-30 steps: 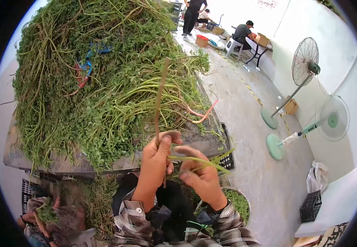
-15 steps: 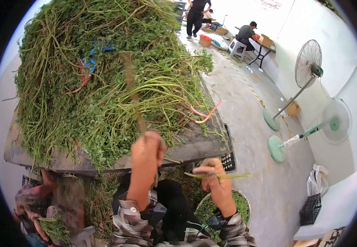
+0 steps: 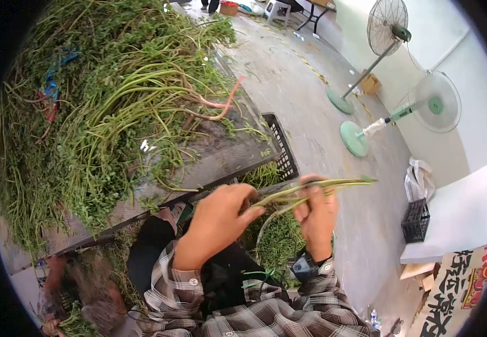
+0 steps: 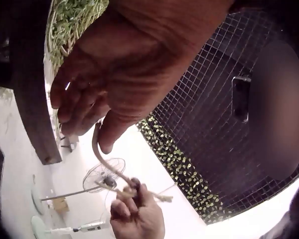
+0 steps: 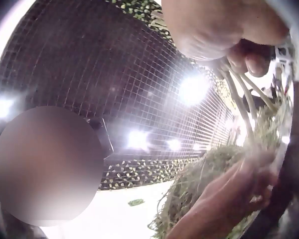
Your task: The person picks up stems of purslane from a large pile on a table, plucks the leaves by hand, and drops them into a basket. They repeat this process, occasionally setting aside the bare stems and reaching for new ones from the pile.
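Several thin green stems lie across the fingers of my right hand, which pinches them with their tips pointing right. My left hand is just left of it, thumb and fingers at the other end of the stems. In the left wrist view, one pale curved stem runs from the thumb of my left hand to my right hand. The right wrist view shows stems between my right hand and my left hand, which is blurred.
A large heap of leafy stems covers the dark table. Below my hands stands a round container of greens; a black crate is beside the table. Two fans stand right; another person sits lower left.
The long brown stalk is no longer seen in my left hand, which has moved right to the stems. My right hand has risen slightly. The head view has swung right and down.
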{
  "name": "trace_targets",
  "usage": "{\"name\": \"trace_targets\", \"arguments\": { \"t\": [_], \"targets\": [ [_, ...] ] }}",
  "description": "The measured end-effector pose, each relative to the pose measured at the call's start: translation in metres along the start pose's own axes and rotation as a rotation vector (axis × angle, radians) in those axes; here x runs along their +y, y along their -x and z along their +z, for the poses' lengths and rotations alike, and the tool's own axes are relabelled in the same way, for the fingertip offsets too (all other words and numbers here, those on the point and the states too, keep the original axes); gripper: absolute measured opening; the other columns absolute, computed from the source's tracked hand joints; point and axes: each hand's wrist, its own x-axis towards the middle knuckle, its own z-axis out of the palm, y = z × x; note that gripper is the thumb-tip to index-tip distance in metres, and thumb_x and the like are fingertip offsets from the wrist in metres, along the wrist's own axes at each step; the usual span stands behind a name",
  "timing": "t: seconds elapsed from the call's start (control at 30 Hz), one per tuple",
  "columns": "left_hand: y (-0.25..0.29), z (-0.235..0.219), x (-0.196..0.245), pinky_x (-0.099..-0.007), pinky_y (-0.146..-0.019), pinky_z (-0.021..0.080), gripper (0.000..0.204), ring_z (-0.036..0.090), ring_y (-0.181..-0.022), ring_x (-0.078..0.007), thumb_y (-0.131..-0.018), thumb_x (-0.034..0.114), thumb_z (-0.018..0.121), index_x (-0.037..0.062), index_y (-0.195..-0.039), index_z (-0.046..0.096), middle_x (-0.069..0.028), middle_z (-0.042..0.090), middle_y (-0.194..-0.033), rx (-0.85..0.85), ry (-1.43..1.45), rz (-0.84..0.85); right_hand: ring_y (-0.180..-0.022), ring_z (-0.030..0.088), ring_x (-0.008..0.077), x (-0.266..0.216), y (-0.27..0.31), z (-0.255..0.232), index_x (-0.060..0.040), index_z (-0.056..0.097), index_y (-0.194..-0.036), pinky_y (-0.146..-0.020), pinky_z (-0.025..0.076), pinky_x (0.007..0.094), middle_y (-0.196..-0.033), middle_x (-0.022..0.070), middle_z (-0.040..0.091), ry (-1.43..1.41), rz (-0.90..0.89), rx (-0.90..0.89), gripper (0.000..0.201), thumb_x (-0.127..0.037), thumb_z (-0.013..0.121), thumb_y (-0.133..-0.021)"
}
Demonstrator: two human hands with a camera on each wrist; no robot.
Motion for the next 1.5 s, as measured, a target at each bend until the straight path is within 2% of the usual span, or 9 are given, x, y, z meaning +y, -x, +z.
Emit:
{"name": "trace_targets", "arguments": {
  "t": [0.07, 0.3, 0.43, 0.53, 0.63, 0.97, 1.13, 1.37, 1.5],
  "targets": [
    [0.001, -0.004, -0.006, -0.039, -0.068, 0.046, 0.029, 0.057, -0.076, -0.0303, -0.077, 0.023, 0.066, 0.0011, -0.095, 0.058, -0.013, 0.06, -0.081, 0.257, 0.103, 0.13, -0.048, 0.035, 0.0018, -0.013, -0.008, -0.014, -0.0021, 0.053, -0.098, -0.038, 0.027, 0.017, -0.069, -0.0024, 0.043, 0.01, -0.053, 0.329, 0.018, -0.019, 0.049, -0.093],
    [0.008, -0.035, -0.006, -0.0206, -0.062, 0.043, 0.021, 0.052, -0.069, -0.0067, -0.091, 0.014, 0.052, 0.001, -0.106, 0.059, -0.0025, 0.06, -0.083, 0.692, 0.609, -0.065, -0.05, 0.038, 0.0022, 0.001, -0.06, -0.063, -0.0025, 0.054, -0.101, -0.042, 0.03, 0.0185, -0.067, -0.0018, 0.045, 0.415, -0.35, 0.371, 0.016, -0.013, 0.047, -0.091],
    [0.015, -0.05, -0.007, -0.0197, -0.055, 0.04, 0.023, 0.05, -0.062, -0.0061, -0.092, 0.018, 0.051, 0.0025, -0.107, 0.06, -0.0033, 0.061, -0.082, 0.844, 0.648, -0.065, -0.057, 0.055, 0.0144, 0.129, -0.13, -0.139, 0.0008, 0.051, -0.115, -0.051, 0.044, 0.0276, -0.083, 0.0101, 0.056, 1.097, -0.48, 0.064, 0.034, -0.016, 0.054, -0.085],
    [0.024, -0.061, -0.011, -0.0186, -0.056, 0.04, 0.022, 0.049, -0.063, -0.0048, -0.091, 0.016, 0.053, 0.0009, -0.107, 0.058, -0.0033, 0.061, -0.084, 0.907, 0.74, -0.035, -0.066, 0.061, 0.0167, 0.135, -0.11, -0.134, 0.0011, 0.054, -0.111, -0.056, 0.047, 0.0284, -0.096, 0.0138, 0.059, 1.003, -0.189, -0.08, 0.033, -0.017, 0.057, -0.084],
    [0.027, -0.068, -0.013, -0.0187, -0.05, 0.038, 0.021, 0.046, -0.058, -0.0047, -0.091, 0.015, 0.052, 0.0015, -0.107, 0.058, -0.003, 0.06, -0.083, 1.003, 0.861, -0.023, -0.064, 0.06, 0.0135, 0.114, -0.093, -0.099, 0.0013, 0.06, -0.1, -0.055, 0.047, 0.0254, -0.085, 0.0095, 0.061, 0.655, 0.037, -0.083, 0.023, -0.015, 0.056, -0.085],
    [0.039, -0.081, -0.027, -0.0212, -0.05, 0.036, 0.035, 0.044, -0.061, -0.0053, -0.089, 0.008, 0.051, 0.0025, -0.123, 0.046, -0.0035, 0.051, -0.105, 1.196, 1.095, 0.091, -0.064, 0.058, 0.0121, -0.041, -0.075, 0.098, 0.0009, 0.061, -0.094, -0.057, 0.044, 0.0235, -0.079, 0.006, 0.061, 0.619, -0.331, -0.559, 0.017, -0.011, 0.051, -0.088],
    [0.044, -0.087, -0.033, -0.0227, -0.052, 0.038, 0.037, 0.043, -0.062, -0.0063, -0.088, 0.004, 0.049, 0.0024, -0.125, 0.044, -0.0048, 0.047, -0.11, 1.17, 1.17, 0.028, -0.093, 0.057, 0.0317, -0.022, -0.128, 0.196, 0.0018, 0.06, -0.098, -0.082, 0.044, 0.0347, -0.096, 0.0171, 0.061, 0.777, -0.746, -0.869, 0.023, -0.015, 0.054, -0.084],
    [0.049, -0.091, -0.038, -0.0231, -0.053, 0.038, 0.034, 0.044, -0.064, -0.0066, -0.088, 0.005, 0.048, 0.0021, -0.122, 0.047, -0.0042, 0.047, -0.108, 1.142, 1.216, 0.016, -0.116, 0.041, 0.0326, 0.036, -0.19, 0.264, -0.0058, 0.037, -0.132, -0.093, 0.037, 0.0464, -0.123, 0.0132, 0.048, 1.335, -0.866, -0.689, 0.073, -0.027, 0.071, -0.07],
    [0.05, -0.09, -0.041, -0.0227, -0.052, 0.038, 0.033, 0.044, -0.064, -0.006, -0.088, 0.006, 0.049, 0.0022, -0.121, 0.048, -0.0038, 0.048, -0.107, 1.122, 1.236, 0.031, -0.107, 0.046, 0.0307, 0.038, -0.186, 0.272, -0.0079, 0.052, -0.118, -0.088, 0.039, 0.0443, -0.108, 0.0115, 0.055, 1.325, -1.006, -0.628, 0.053, -0.025, 0.069, -0.071]
  ]
}}
